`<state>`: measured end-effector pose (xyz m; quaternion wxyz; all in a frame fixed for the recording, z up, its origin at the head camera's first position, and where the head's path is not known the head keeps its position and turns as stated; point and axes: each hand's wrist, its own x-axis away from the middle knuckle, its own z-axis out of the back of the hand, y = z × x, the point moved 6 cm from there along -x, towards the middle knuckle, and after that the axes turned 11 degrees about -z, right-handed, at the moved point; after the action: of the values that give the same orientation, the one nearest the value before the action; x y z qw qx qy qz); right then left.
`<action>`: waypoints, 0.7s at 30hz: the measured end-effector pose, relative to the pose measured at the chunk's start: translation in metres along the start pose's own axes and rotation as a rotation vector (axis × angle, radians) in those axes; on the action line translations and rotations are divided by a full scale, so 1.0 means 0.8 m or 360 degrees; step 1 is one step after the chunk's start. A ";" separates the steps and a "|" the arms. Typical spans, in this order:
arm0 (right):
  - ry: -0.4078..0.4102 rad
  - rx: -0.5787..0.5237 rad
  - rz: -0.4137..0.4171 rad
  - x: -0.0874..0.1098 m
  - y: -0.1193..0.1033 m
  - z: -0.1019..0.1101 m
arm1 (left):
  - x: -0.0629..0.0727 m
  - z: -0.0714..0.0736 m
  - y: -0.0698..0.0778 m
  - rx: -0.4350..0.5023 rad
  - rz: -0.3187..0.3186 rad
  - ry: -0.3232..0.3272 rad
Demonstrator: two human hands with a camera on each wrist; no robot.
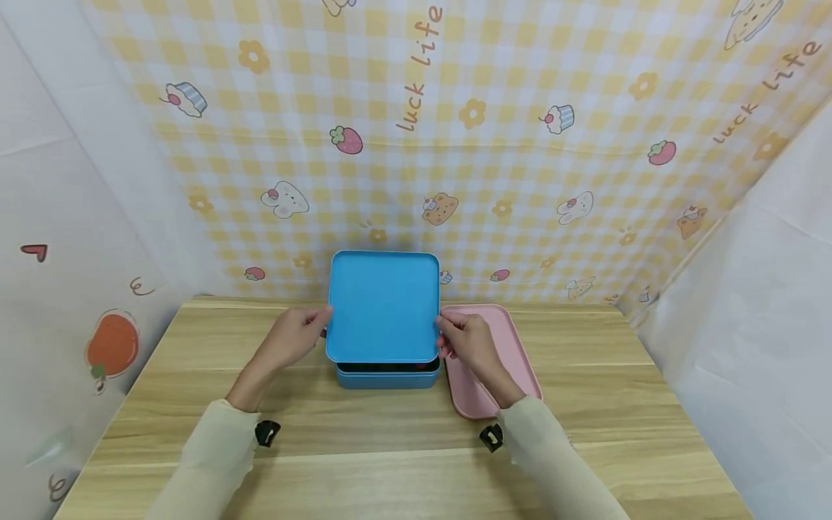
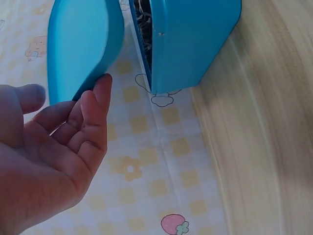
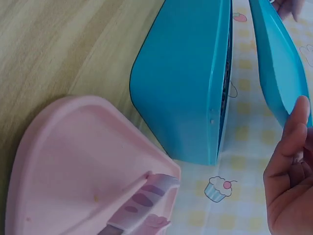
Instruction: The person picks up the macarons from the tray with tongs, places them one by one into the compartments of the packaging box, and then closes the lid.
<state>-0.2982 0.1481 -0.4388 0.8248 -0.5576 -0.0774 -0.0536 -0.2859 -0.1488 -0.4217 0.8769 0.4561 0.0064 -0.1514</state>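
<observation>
A flat blue lid (image 1: 383, 307) with a raised rim is held tilted above a blue box (image 1: 388, 380). My left hand (image 1: 295, 336) pinches the lid's left edge between thumb and fingers. On the opposite edge, my right hand (image 1: 471, 339) grips the lid with thumb and fingertips. The box stands on the table with its top uncovered; in the left wrist view, dark stringy contents (image 2: 145, 29) show through the gap. A small red spot (image 1: 421, 365) is visible inside, too small to identify. The lid hides most of the box's interior.
A pink tray (image 1: 464, 393) lies right of the box, under my right forearm. In the right wrist view, a pale pink item with purple patches (image 3: 142, 200) lies on it. A yellow checked cloth (image 1: 474, 173) hangs behind the wooden table (image 1: 390, 433).
</observation>
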 end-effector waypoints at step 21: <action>0.0125 -0.0097 0.0030 0.005 -0.014 0.013 | -0.003 0.008 0.015 0.0252 -0.0106 0.0070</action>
<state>-0.2973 0.1539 -0.4241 0.8102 -0.5807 -0.0381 -0.0698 -0.2860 -0.1468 -0.4082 0.8323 0.5266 0.0288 -0.1706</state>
